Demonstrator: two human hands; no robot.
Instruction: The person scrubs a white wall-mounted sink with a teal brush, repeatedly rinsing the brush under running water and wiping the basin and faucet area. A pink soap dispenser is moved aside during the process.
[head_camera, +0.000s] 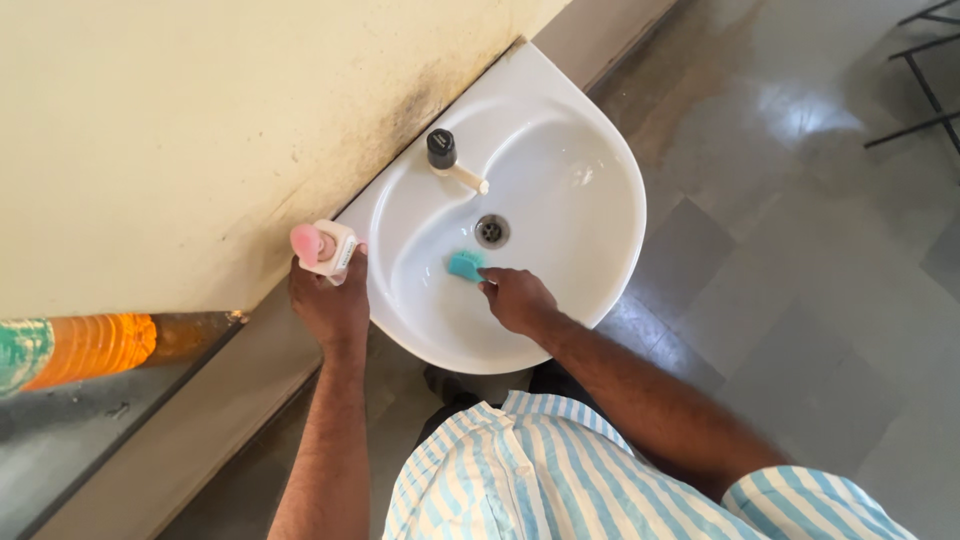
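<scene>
Sponge (464, 265), small and teal, is pressed by the fingertips of the right hand (515, 298) against the inner wall of the sink (600, 240), just below the drain (491, 231). A white bottle (335, 250) with a pink cap is gripped in the closed left hand (330, 305) at the sink's left rim, touching the wall (180, 130). A tap (445, 155) stands behind the drain. The sponge could be lost from so light a pinch on the wet glaze; the tilted bottle could be spilled.
</scene>
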